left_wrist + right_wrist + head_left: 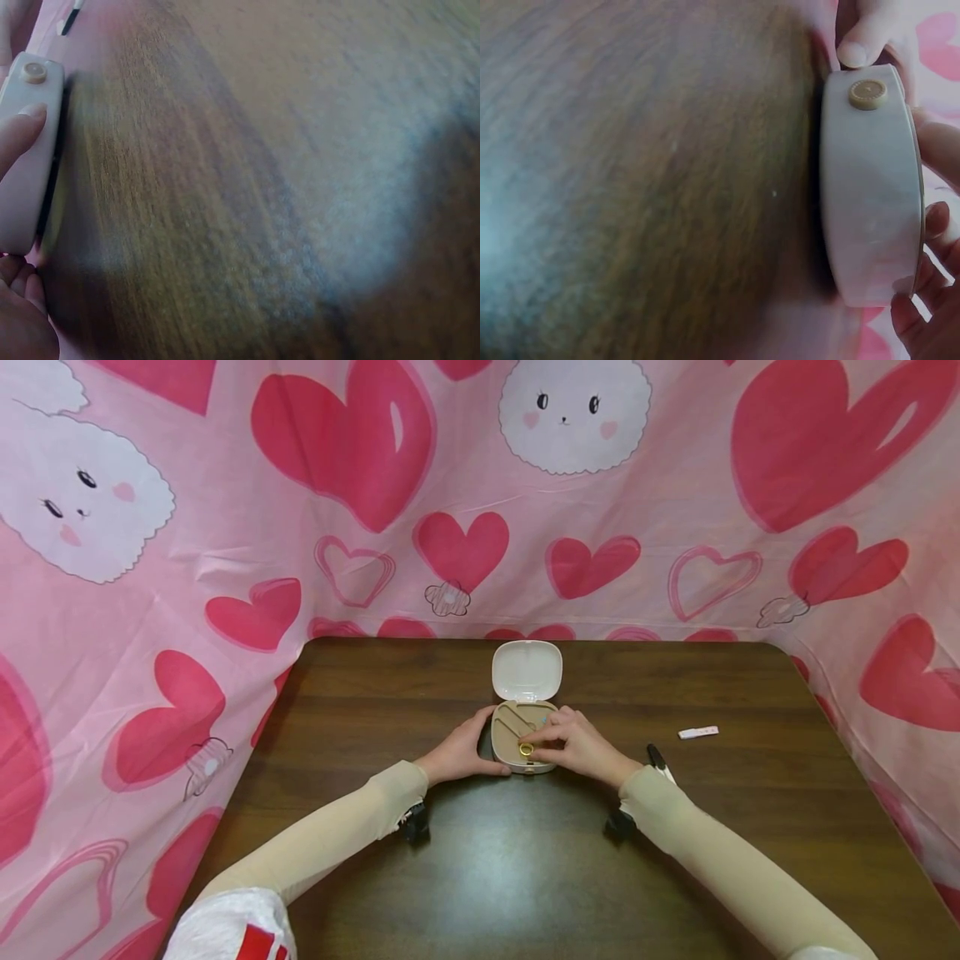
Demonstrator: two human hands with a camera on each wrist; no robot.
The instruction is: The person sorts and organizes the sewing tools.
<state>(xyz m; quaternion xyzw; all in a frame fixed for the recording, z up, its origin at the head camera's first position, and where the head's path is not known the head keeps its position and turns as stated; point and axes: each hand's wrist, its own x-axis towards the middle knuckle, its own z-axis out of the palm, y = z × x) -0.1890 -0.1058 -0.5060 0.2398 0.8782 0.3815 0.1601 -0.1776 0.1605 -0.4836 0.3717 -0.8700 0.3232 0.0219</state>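
A small jewelry box stands on the table with its white lid tipped back. Its beige inside has slots and compartments, partly covered by my right hand. The thumb and index finger of that hand pinch a gold-colored ring over the front of the box. My left hand grips the box's left side, thumb along the front and fingers toward the back. A round clasp button shows on the pale front wall in the right wrist view. In the left wrist view, the left thumb lies against that wall.
A small white strip lies on the brown wooden table to the right. Beside the right cuff is a black-and-white slim object, partly hidden by the sleeve. Pink heart-patterned cloth hangs behind and at both sides.
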